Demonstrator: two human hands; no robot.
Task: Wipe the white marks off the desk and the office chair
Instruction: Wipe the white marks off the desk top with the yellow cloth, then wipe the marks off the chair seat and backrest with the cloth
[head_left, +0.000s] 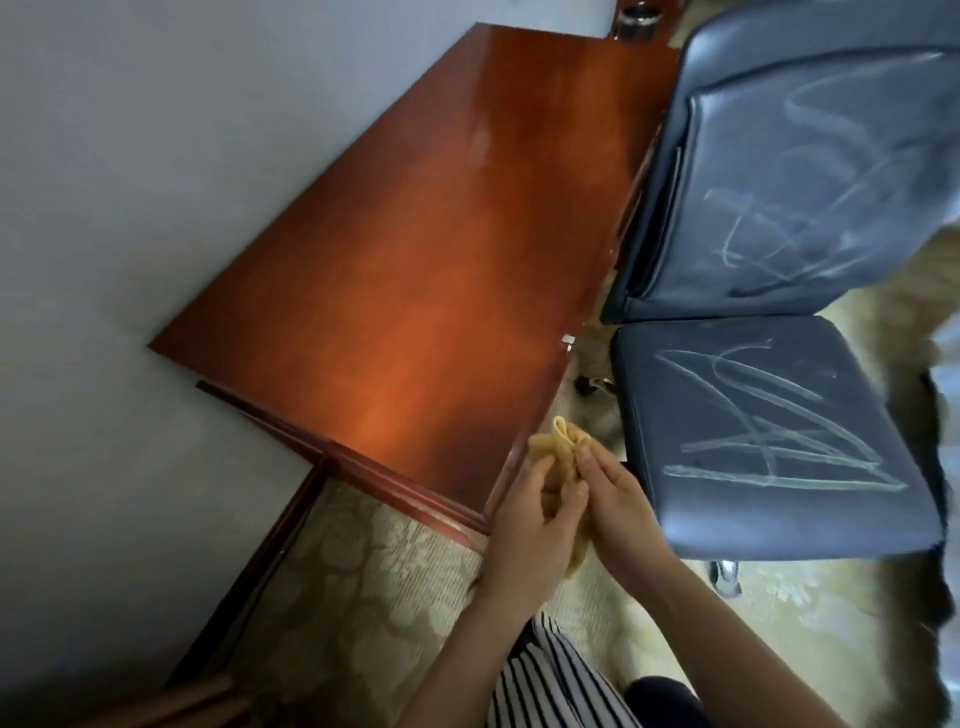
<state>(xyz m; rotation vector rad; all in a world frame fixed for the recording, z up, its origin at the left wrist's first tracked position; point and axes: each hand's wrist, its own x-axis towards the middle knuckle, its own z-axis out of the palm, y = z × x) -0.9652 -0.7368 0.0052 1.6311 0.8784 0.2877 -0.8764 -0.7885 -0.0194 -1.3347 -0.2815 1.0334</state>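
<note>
Judged at changeover: desk (415, 234) top without plain white marks, faint smears at far end only. Office chair (675, 249), right of desk, heavily scribbled on seat (831, 519) and backrest (737, 130). Next move, likely: carry cloth (558, 441) right onto seat, press flat, rub across strokes. Grip: left hand (524, 519) and right hand (623, 504) both closed round the bunched yellow cloth, fingers curled and pinching folds, just off desk's near right corner, above carpet (374, 597).
</note>
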